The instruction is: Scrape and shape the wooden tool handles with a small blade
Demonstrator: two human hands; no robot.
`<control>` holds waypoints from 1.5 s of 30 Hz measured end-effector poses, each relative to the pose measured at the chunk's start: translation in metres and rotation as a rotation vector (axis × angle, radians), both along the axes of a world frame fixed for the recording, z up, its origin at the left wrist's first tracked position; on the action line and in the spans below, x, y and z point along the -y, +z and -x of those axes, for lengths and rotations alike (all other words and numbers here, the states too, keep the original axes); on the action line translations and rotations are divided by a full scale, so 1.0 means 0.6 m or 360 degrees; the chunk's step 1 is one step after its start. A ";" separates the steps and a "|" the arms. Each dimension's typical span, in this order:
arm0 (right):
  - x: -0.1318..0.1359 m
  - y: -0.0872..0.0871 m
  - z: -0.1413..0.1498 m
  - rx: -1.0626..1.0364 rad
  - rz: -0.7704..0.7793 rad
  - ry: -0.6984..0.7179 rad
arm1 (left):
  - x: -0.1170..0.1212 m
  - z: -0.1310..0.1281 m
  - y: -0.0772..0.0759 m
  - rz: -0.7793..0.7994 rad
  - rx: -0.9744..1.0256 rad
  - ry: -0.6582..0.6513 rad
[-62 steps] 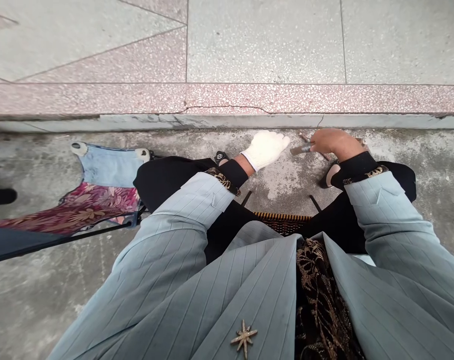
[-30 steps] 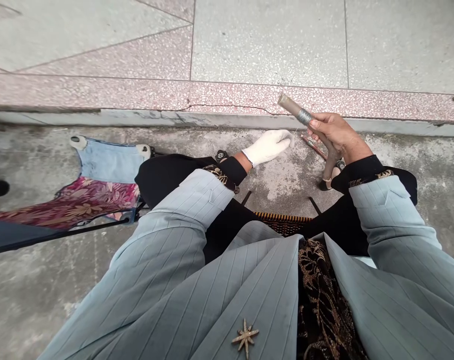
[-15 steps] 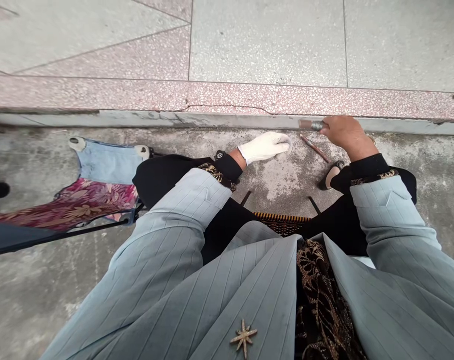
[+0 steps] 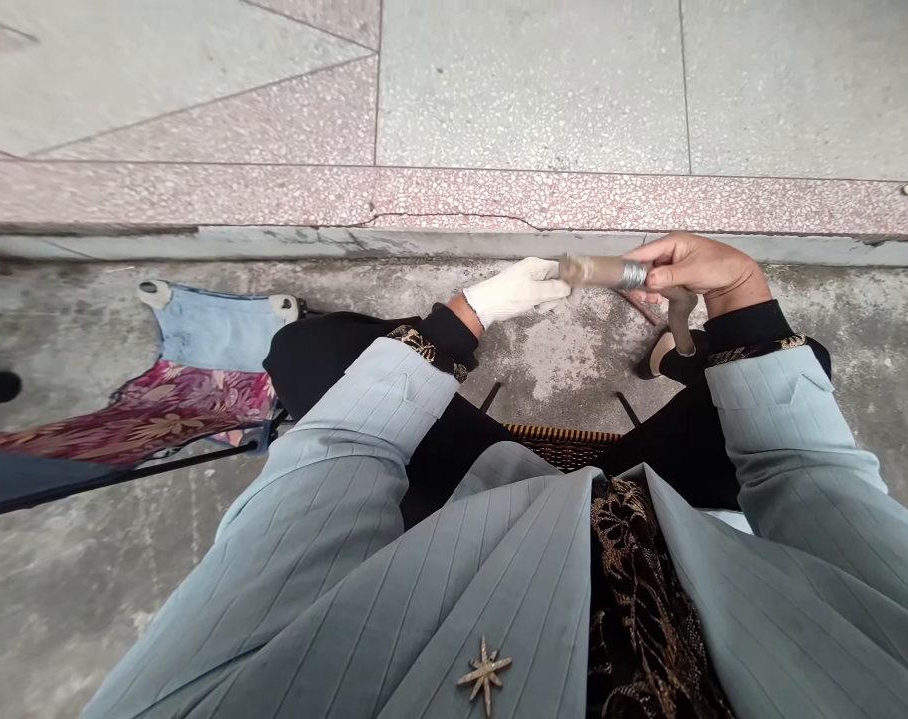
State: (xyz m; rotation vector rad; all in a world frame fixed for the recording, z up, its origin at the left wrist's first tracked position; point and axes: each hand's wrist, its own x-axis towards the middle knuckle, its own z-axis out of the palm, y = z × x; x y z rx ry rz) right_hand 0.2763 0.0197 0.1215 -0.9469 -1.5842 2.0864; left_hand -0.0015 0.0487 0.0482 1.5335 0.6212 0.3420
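Observation:
My right hand (image 4: 697, 270) is closed around a crooked wooden stick (image 4: 599, 271) with silvery wire wound round it. The stick's thick end points left, and its bent lower part shows beneath my palm. In a white knitted glove, my left hand (image 4: 517, 290) has its fingers curled together beside that thick end. Whatever the gloved fingers pinch is hidden, and whether they touch the stick cannot be made out. On the concrete behind the stick lies a thin reddish-brown rod (image 4: 643, 308), partly covered.
A low step with a pink and grey terrazzo top (image 4: 454, 195) runs across ahead. At left stands a folding chair (image 4: 214, 330) with blue and floral fabric. My shoe (image 4: 659, 355) is at right, and a woven seat edge (image 4: 565, 434) shows between my legs.
The stick swung up in my right hand, tipped away from me, then came back level and leftward to my gloved hand. My left hand has shifted slightly left.

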 end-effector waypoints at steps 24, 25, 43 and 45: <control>0.025 -0.041 0.047 -0.0283 0.0536 -0.1272 | 0.067 -0.020 0.059 -0.1589 -0.1120 -0.0008; 0.022 -0.045 0.049 -0.0210 0.0473 -0.1283 | 0.068 -0.023 0.058 -0.1658 -0.1147 -0.0021; 0.036 -0.001 0.012 0.0630 -0.0181 0.0875 | 0.026 -0.017 0.091 -0.1491 -0.0937 -0.0260; 0.043 0.004 0.008 0.0415 -0.0140 0.0738 | 0.026 -0.013 0.091 -0.1251 -0.0809 -0.0235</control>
